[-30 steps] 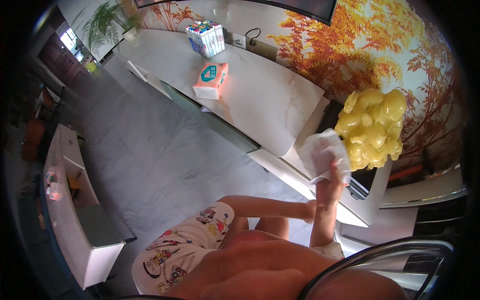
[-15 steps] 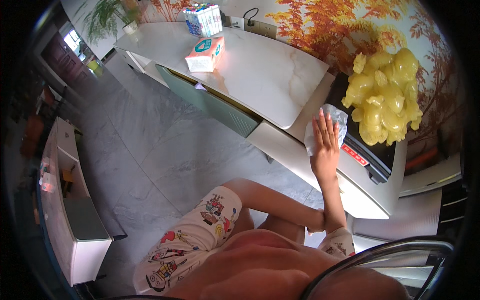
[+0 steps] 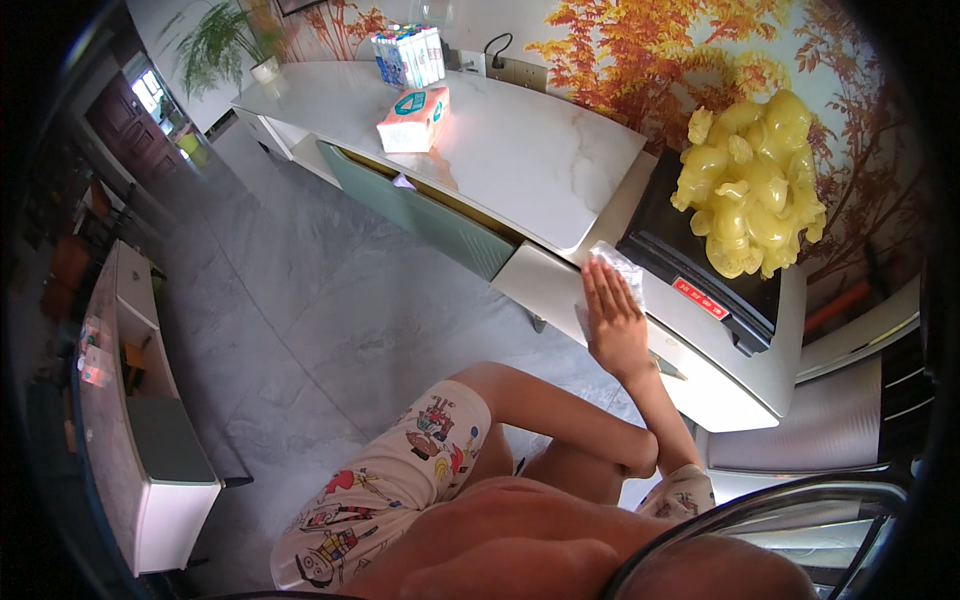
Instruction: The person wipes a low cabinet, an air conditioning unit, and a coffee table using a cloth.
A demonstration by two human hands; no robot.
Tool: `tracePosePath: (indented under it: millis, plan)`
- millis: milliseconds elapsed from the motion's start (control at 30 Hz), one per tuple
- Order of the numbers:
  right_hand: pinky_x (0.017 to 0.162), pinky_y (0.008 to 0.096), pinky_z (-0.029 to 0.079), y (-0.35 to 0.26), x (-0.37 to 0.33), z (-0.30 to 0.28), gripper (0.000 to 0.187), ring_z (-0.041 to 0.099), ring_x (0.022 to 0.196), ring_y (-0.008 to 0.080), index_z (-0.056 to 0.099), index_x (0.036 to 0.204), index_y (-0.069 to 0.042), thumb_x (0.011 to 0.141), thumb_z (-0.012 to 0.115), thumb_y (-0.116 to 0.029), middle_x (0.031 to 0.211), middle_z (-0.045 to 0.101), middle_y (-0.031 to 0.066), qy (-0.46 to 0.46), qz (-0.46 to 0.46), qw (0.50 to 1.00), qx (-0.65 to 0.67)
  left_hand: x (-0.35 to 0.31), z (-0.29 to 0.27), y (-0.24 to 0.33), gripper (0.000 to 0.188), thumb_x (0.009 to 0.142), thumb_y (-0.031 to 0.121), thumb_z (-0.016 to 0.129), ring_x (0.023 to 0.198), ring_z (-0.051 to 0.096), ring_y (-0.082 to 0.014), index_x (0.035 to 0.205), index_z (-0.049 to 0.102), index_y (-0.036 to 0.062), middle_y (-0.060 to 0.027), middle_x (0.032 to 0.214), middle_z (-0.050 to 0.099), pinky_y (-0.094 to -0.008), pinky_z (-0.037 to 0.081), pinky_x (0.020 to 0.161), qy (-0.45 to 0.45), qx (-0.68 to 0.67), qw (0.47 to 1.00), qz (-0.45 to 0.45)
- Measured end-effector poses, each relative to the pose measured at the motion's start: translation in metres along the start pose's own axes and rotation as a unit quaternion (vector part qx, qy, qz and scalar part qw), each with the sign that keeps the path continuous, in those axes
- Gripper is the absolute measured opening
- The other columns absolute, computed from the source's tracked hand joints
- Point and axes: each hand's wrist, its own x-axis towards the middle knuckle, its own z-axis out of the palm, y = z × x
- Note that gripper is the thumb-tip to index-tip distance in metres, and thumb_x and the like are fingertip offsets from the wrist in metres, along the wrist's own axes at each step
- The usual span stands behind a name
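My right hand (image 3: 615, 330) holds a crumpled white tissue (image 3: 620, 262) under its palm, against the front edge of the low white cabinet (image 3: 735, 385). Its fingers lie nearly straight and side by side over the tissue; the thumb is hidden. Right of the hand stands a black base (image 3: 655, 235) with a red label (image 3: 700, 298) on its front. A glossy yellow carved figure (image 3: 750, 190) rests on that base. My left hand does not show; my bent bare leg (image 3: 560, 405) crosses below the right forearm.
A raised marble-patterned top (image 3: 540, 170) carries a tissue pack (image 3: 415, 122) and a box of markers (image 3: 410, 58). The green drawer front (image 3: 415, 210) juts out, with something pale purple at its gap. Another cabinet (image 3: 175, 440) stands left. A potted plant (image 3: 262, 70) is at the far end.
My right hand has slid left with the tissue, off the surface beside the black base and onto the cabinet's front edge. The view has shifted slightly.
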Motion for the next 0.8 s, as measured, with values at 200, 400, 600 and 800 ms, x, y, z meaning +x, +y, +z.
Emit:
tracePosePath:
  millis: [200, 400, 600, 800]
  plan:
    - [0.094, 0.0351, 0.032, 0.004, 0.043, -0.001, 0.054, 0.04, 0.112, 0.0319, 0.036, 0.116, 0.007, 0.064, 0.049, 0.001, 0.122, 0.037, 0.0232, -0.107, 0.038, 0.991, 0.07, -0.026, -0.036, 0.015, 0.024, 0.061, 0.021, 0.063, 0.078, 0.055, -0.0204, 0.079, 0.064, 0.0051, -0.0091, 0.085, 0.061, -0.0291, 0.044, 0.068, -0.012, -0.005, 0.998, -0.058]
    - [0.094, 0.0344, 0.033, 0.017, 0.021, 0.015, 0.053, 0.04, 0.112, 0.032, 0.037, 0.116, 0.008, 0.065, 0.048, 0.002, 0.122, 0.037, 0.0227, 0.035, 0.014, 0.999, 0.021, -0.048, -0.038, 0.02, 0.023, 0.068, 0.018, 0.054, 0.081, 0.054, -0.0195, 0.083, 0.062, 0.0029, -0.0106, 0.087, 0.059, -0.0289, 0.043, 0.069, 0.051, -0.128, 0.985, -0.104]
    - [0.097, 0.0364, 0.027, 0.001, 0.031, 0.023, 0.048, 0.037, 0.115, 0.0295, 0.037, 0.118, 0.008, 0.071, 0.041, -0.004, 0.124, 0.036, 0.0203, 0.055, 0.034, 0.997, -0.044, -0.086, -0.041, 0.031, 0.025, 0.075, 0.016, 0.046, 0.083, 0.052, -0.0185, 0.087, 0.06, 0.0006, -0.012, 0.09, 0.058, -0.0287, 0.041, 0.071, 0.162, -0.297, 0.932, -0.132]
    - [0.09, 0.0342, 0.035, 0.031, 0.011, -0.01, 0.047, 0.046, 0.107, 0.0249, 0.042, 0.117, 0.001, 0.07, 0.041, 0.0, 0.118, 0.045, 0.0136, 0.079, 0.027, 0.996, -0.036, -0.125, -0.069, 0.036, 0.022, 0.075, 0.014, 0.044, 0.079, 0.054, -0.0193, 0.086, 0.058, 0.0012, -0.011, 0.087, 0.057, -0.0308, 0.042, 0.067, 0.128, -0.306, 0.935, -0.125]
